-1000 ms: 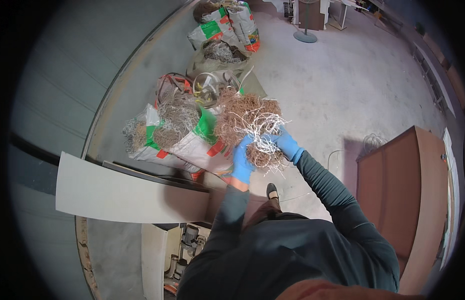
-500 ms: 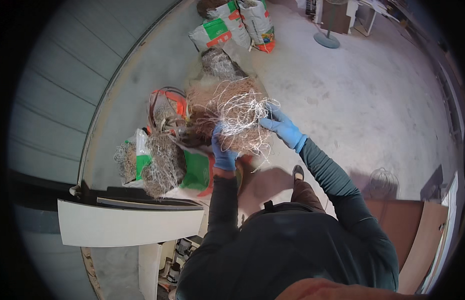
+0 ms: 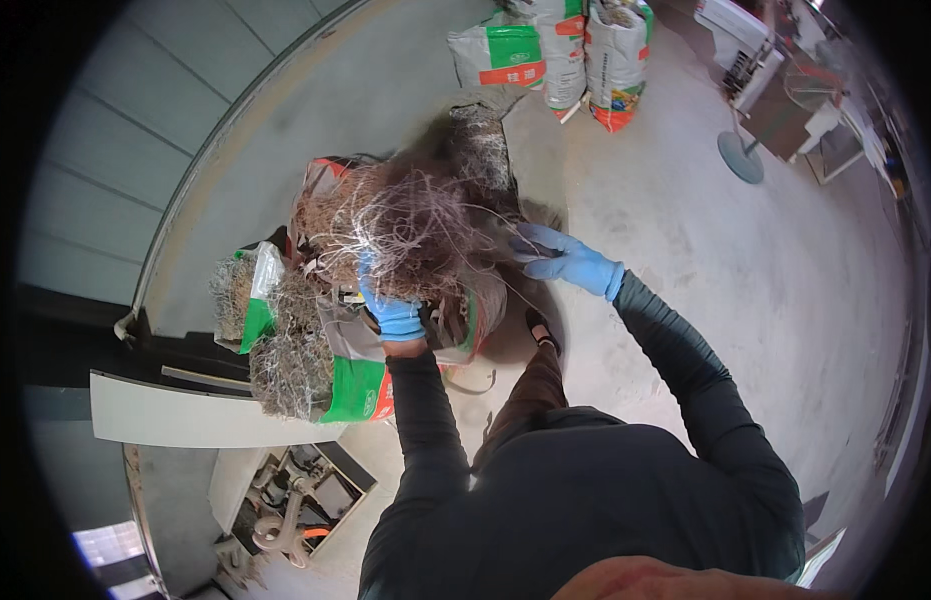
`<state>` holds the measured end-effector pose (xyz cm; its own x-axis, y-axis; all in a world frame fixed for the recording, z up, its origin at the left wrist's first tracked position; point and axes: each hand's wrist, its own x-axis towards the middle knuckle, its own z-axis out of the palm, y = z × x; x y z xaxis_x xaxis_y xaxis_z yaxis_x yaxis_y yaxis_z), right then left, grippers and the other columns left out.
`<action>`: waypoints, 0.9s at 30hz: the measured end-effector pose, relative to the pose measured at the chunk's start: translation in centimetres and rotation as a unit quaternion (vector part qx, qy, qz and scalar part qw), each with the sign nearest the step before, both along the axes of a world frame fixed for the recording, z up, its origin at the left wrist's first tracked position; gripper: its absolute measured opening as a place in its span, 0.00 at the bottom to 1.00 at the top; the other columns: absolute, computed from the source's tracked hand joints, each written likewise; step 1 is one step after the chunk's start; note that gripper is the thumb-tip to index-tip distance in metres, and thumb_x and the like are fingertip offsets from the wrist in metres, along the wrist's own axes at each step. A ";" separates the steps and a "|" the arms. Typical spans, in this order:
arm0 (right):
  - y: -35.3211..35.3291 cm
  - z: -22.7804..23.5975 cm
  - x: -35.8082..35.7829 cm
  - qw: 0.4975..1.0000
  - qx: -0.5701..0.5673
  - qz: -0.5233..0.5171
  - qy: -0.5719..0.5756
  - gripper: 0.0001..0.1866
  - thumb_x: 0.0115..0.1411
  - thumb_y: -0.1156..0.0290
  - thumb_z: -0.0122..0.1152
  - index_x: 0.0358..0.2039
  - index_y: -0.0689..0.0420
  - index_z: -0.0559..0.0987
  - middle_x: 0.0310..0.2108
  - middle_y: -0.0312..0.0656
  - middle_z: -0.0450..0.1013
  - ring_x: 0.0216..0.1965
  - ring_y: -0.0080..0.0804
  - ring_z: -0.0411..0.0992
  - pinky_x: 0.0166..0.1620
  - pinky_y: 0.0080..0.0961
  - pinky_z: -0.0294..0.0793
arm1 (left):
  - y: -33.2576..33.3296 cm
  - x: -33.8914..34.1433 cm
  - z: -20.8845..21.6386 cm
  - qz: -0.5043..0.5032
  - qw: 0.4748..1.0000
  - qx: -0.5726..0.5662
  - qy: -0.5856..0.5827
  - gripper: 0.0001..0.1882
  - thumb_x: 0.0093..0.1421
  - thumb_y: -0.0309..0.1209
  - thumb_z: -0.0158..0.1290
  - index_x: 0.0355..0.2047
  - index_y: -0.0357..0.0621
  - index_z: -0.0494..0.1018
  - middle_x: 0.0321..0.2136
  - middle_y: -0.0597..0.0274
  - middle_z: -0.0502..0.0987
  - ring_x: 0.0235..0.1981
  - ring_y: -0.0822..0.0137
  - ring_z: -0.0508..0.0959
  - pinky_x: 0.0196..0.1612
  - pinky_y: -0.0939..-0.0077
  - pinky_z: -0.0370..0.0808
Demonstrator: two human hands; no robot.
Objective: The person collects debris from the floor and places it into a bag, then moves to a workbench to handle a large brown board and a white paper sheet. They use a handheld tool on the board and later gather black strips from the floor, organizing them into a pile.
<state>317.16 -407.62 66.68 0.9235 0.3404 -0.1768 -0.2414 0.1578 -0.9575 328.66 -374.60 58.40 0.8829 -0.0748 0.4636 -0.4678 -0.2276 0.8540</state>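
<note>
- At the lower edge of the tangled bundle [image 3: 410,225] of brown and pale strands, your gloved left hand [image 3: 390,308] grips it, fingertips partly buried; with the hold so low, the far side could sag or pull loose.
- Off the bundle's right side, your gloved right hand [image 3: 568,262] has its fingers stretched toward it; blur hides whether they pinch any strands. Springy ends might snag the glove or flick upward.
- Beneath the bundle, crowded sacks stand close: trailing strands could hook the green-and-white sack [image 3: 357,390] or knot with the grey wiry tangle [image 3: 290,350] beside it.
- Below, your dark shoe [image 3: 537,320] is near those sacks; because the bundle blocks part of your view, you could stumble.
- Farther left, a sideways step might knock the pale curved panel [image 3: 205,412].
</note>
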 end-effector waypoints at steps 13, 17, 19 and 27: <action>-12.5 -8.3 33.4 0.888 -0.438 -0.142 0.011 0.17 0.63 0.59 0.65 0.44 0.59 0.85 0.37 0.42 0.84 0.42 0.32 0.81 0.47 0.33 0.79 | -5.6 14.5 -3.3 -0.056 0.776 -0.584 0.231 0.17 0.68 0.32 0.45 0.52 0.37 0.74 0.48 0.53 0.79 0.46 0.57 0.81 0.53 0.59 0.79; -10.4 -10.0 43.1 0.792 -0.600 -0.092 -0.072 0.28 0.57 0.45 0.60 0.43 0.58 0.84 0.42 0.55 0.80 0.47 0.51 0.79 0.52 0.44 0.77 | -8.6 15.2 -3.0 0.025 0.828 -0.504 0.243 0.19 0.65 0.31 0.47 0.52 0.34 0.76 0.47 0.55 0.80 0.46 0.61 0.81 0.52 0.63 0.79; -9.5 -10.3 46.9 0.738 -0.665 -0.053 -0.102 0.28 0.55 0.46 0.63 0.46 0.56 0.83 0.46 0.54 0.80 0.49 0.50 0.79 0.52 0.45 0.77 | -10.4 15.3 -3.0 0.126 0.888 -0.368 0.246 0.18 0.65 0.31 0.48 0.50 0.32 0.77 0.46 0.56 0.81 0.46 0.63 0.81 0.52 0.66 0.78; -12.0 -13.1 55.3 0.728 -0.626 0.011 -0.280 0.26 0.52 0.51 0.70 0.46 0.54 0.79 0.46 0.52 0.76 0.46 0.51 0.78 0.46 0.48 0.78 | -16.7 16.7 -1.1 0.234 0.759 -0.549 0.261 0.15 0.59 0.27 0.58 0.46 0.36 0.78 0.39 0.57 0.82 0.39 0.62 0.83 0.45 0.66 0.82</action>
